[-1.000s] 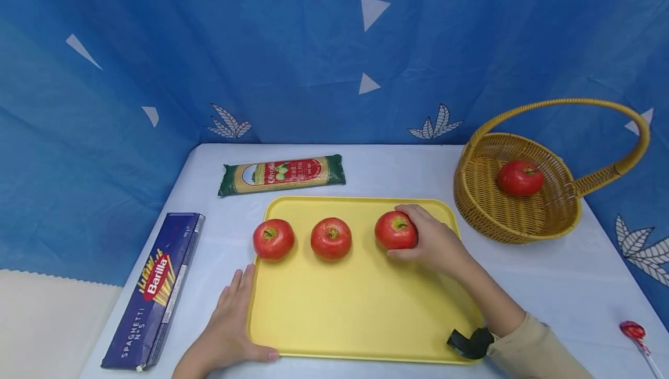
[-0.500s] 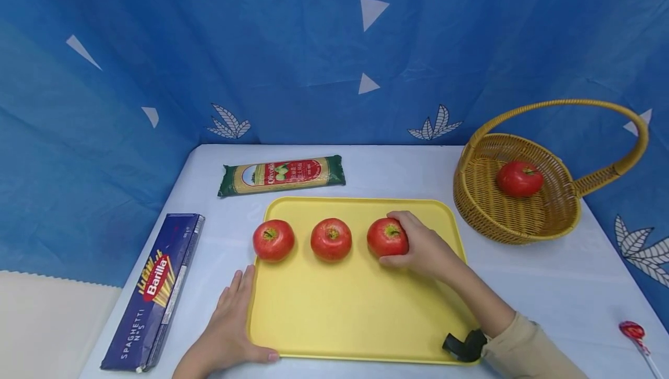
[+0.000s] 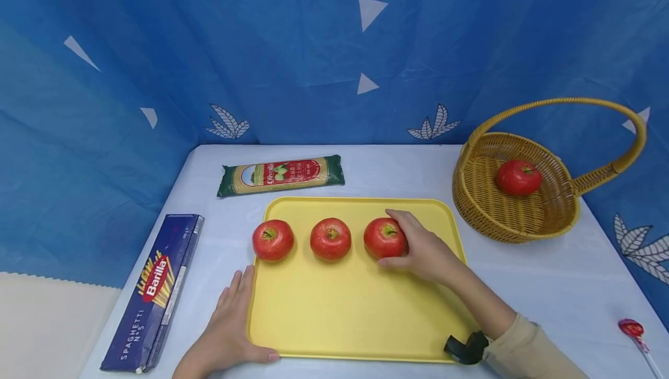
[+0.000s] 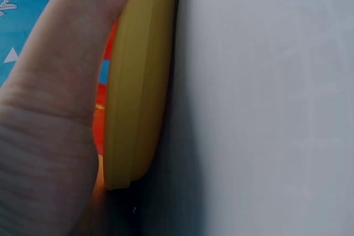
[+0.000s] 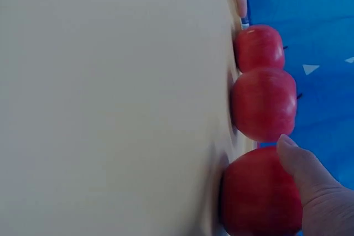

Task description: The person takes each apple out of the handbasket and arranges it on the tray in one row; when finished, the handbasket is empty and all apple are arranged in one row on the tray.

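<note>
Three red apples (image 3: 331,239) stand in one row on the far part of a yellow tray (image 3: 334,309). The right hand (image 3: 425,248) holds the right apple (image 3: 383,238), with thumb and fingers bent around its side. The left hand (image 3: 230,321) is well apart from it; its fingers lie straight at the left edge of the tray, and its thumb is at the near edge. Right of the tray stands a basket (image 3: 483,208) with a tall handle, and one more apple (image 3: 518,177) lies inside. Behind the tray is a pasta packet (image 3: 282,176), and to the left a blue spaghetti box (image 3: 151,298). A lollipop (image 3: 631,328) lies at the right. The right forearm (image 3: 481,298) crosses the tray's right edge, and a black piece (image 3: 465,350) beside the sleeve (image 3: 530,347) hides the near right corner.
</note>
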`<state>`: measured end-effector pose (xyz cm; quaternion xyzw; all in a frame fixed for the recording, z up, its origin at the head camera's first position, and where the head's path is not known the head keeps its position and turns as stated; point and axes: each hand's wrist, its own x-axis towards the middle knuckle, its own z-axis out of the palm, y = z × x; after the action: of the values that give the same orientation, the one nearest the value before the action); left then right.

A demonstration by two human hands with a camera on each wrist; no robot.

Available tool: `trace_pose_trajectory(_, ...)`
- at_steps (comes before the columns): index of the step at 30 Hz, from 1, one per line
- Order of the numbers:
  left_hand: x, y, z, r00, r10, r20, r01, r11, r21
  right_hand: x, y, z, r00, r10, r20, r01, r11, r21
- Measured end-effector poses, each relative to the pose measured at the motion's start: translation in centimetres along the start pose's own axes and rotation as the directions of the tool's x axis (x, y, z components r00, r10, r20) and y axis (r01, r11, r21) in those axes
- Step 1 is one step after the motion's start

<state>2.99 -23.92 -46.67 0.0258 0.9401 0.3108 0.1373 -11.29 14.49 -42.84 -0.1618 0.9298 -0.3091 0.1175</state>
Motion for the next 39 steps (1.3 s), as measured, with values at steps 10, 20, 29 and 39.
trace_pose_trajectory(10, 0.1, -0.1, 0.1, 1.000, -0.001, 0.004, 0.001, 1.000, -0.002, -1.6, 1.1, -4.6, 0.965, -0.105, -0.238, 0.110, 0.994, 0.005)
trace_pose_trajectory(20, 0.3, 0.1, -0.1, 0.999, -0.036, 0.041, 0.036, 0.999, -0.013, -2.5, 6.8, -10.8, 0.859, -0.007, -0.511, -0.021, 0.999, -0.050)
trace_pose_trajectory(29, 0.2, 0.1, -0.1, 0.999, -0.030, 0.042, 0.031, 0.999, -0.015, -1.2, 14.2, -14.3, 0.806, 0.251, -0.536, -0.276, 0.960, 0.035)
trace_pose_trajectory(39, 0.2, 0.1, -0.1, 0.999, -0.023, 0.027, 0.023, 1.000, -0.003, 0.6, 17.4, -15.4, 0.793, 0.347, -0.500, -0.388, 0.921, 0.025)
